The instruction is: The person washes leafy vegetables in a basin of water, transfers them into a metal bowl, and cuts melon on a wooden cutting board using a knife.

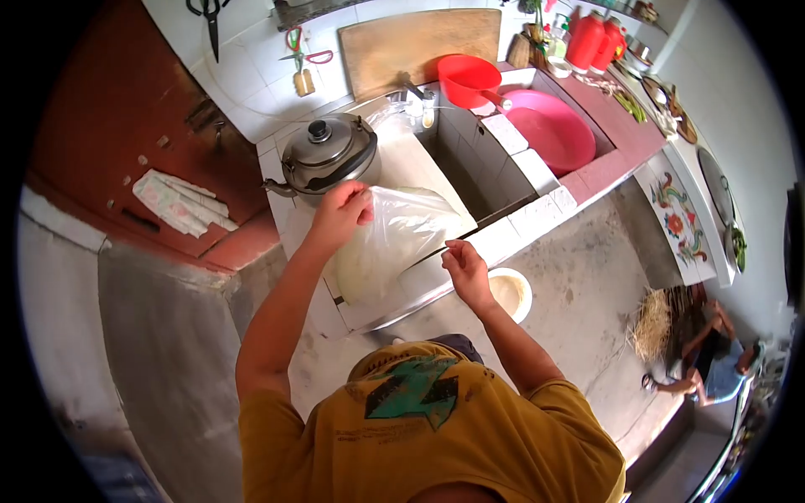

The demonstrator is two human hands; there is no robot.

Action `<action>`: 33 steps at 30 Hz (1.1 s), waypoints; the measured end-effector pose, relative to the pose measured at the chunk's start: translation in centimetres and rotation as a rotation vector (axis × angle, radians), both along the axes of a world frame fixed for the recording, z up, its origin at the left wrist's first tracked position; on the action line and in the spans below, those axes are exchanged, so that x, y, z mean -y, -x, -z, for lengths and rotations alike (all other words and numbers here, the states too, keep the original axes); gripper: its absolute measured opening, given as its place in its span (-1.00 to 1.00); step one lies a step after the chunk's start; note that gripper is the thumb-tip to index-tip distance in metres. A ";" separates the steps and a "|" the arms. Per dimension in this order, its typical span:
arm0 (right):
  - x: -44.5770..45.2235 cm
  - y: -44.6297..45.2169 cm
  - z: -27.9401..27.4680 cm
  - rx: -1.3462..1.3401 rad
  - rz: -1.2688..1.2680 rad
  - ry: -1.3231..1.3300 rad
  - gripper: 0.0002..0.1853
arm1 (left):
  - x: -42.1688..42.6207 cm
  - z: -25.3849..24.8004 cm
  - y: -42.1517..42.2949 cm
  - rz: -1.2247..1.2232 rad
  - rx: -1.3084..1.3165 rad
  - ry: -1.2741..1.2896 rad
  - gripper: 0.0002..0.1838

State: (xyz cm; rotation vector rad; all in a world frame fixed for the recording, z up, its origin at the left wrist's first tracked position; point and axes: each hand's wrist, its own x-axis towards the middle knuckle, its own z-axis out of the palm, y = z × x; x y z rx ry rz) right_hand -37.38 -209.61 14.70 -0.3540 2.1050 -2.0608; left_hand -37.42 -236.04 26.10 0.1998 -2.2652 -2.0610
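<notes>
My left hand [342, 215] is closed in a pinch on the upper left edge of a clear plastic bag [409, 220]. The bag spreads over the white tiled counter [317, 308], with something pale inside or beneath it that I cannot make out. Close to the bag's lower right side is my right hand [468, 272], its fingertips pressed together; whether they grip anything is unclear. Just behind my left hand stands a metal kettle [329, 151] with a black handle. Below my right hand, a white bucket [525, 295] with pale contents sits on the floor.
A tiled sink [482, 176] lies right of the bag, with a tap [415, 99] at its back. Beyond are a red dipper [466, 77], a pink basin [549, 126] and a wooden board [411, 46]. At far right a person [723, 369] sits near straw [652, 327].
</notes>
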 end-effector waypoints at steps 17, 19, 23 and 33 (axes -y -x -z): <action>1.2 -0.1 -1.2 0.684 0.141 0.738 -0.81 | -3.0 4.3 -1.9 0.217 -0.554 1.034 -0.39; 0.2 0.1 0.2 0.848 0.116 0.831 -0.72 | -2.0 4.0 -2.5 0.444 -0.219 1.146 -0.44; -0.5 1.8 2.1 0.897 0.139 0.859 -0.73 | -0.7 4.2 -2.5 0.539 -0.054 1.150 -0.59; -2.3 9.4 2.5 0.720 -0.204 0.949 -0.81 | -6.4 5.8 1.1 0.360 -0.299 1.230 -0.86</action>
